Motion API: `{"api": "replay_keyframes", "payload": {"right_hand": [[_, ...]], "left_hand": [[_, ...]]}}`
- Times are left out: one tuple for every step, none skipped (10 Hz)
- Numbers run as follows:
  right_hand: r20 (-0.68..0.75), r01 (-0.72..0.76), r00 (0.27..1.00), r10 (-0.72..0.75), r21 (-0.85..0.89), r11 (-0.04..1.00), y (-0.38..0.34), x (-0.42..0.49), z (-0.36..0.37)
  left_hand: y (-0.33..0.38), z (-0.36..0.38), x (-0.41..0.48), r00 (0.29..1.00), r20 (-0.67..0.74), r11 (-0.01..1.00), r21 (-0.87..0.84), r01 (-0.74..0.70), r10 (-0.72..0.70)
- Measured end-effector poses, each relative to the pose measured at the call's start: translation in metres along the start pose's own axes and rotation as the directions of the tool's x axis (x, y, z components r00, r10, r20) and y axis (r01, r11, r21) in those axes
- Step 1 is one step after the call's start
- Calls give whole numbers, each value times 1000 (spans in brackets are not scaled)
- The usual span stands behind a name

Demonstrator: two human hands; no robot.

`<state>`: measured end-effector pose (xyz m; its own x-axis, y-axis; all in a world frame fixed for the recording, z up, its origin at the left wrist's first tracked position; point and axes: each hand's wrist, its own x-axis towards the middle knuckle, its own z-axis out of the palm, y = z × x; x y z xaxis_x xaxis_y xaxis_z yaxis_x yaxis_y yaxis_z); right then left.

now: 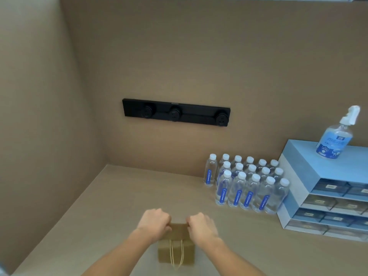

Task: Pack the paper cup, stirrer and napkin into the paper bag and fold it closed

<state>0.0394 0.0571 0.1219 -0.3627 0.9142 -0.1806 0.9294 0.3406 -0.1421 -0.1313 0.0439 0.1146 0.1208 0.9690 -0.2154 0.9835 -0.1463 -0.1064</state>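
Brown kraft paper bag [176,253] stands upright on the table [111,196], low centre of view. All positions below are relative to the bag.

- Left hand [154,223]: clenched on the bag's top edge at its left corner, knuckles up.
- Right hand [200,226]: clenched on the same top edge at its right corner, slightly motion-blurred.
- Both hands are touching the bag; top strip between them looks folded over toward the camera, flat and horizontal.
- Twine handle [176,255] hangs down the bag's near face in a loop.
- Cup, stirrer, napkin: not visible; can't tell what's inside the bag.
- Both forearms come in from the bottom edge, 1 on each side of the bag.

Surroundings:
- Water bottles [247,184]: a block with white caps and blue labels, behind and right of the bag, well apart from it. 1 bottle stands just off the block's left rear.
- Blue-and-white drawer unit [298,176]: further right of the bag, touching or just beside the bottle block; clear drawers, contents too blurred to read.
- Spray bottle [336,136]: on top of the drawer unit, white trigger head, blue label.
- Black socket rail [176,112] with 3 round outlets: on the wall behind and above the bag.
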Motion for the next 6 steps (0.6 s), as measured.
{"api": "replay_keyframes", "payload": {"right_hand": [[-22, 7, 1000, -8, -52, 999, -4, -3, -1], [-44, 33, 998, -37, -82, 996, -5, -3, 2], [-36, 60, 997, -64, -105, 993, -4, -4, -2], [-45, 79, 995, -84, -111, 991, -1, -5, -4], [-36, 82, 996, -86, -104, 991, 0, -5, -14], [-13, 86, 996, -88, -84, 993, -2, -1, -24]], "left_hand": [[4, -6, -4, 1000, 13, 999, 23, 25, -26], [6, -7, -7, 1000, 27, 1000, 26, 10, -11], [8, -13, -9, 999, 46, 999, 28, -16, 15], [11, -20, -8, 997, 52, 997, 54, -56, 53], [15, -36, -9, 994, 76, 994, 61, -88, 83], [21, -50, -2, 985, 157, 997, 3, -73, 72]]}}
